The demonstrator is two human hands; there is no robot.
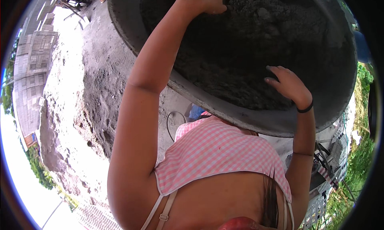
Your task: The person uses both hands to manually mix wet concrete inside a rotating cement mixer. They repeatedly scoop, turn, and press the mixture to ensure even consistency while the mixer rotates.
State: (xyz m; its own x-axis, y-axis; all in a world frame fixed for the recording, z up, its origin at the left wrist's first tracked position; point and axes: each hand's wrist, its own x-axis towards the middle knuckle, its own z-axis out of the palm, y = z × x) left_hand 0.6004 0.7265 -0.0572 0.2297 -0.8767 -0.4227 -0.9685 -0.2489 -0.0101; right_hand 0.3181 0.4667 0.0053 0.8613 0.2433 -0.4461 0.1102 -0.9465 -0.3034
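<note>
We press our left hand (202,2), fingers curled, and right hand (289,85), fingers spread, on grey mix (256,42) in round pan (256,122).

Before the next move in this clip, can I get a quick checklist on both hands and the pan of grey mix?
1. Left hand on the mix in the pan: ok, resting at its far side.
2. Right hand on the mix near the pan's rim: ok, fingers spread.
3. Either hand closed around something: cannot tell.
4. Pan level: cannot tell; the fisheye bends it.
5. Ground underfoot: not ok, rough, loose dirt.
</note>
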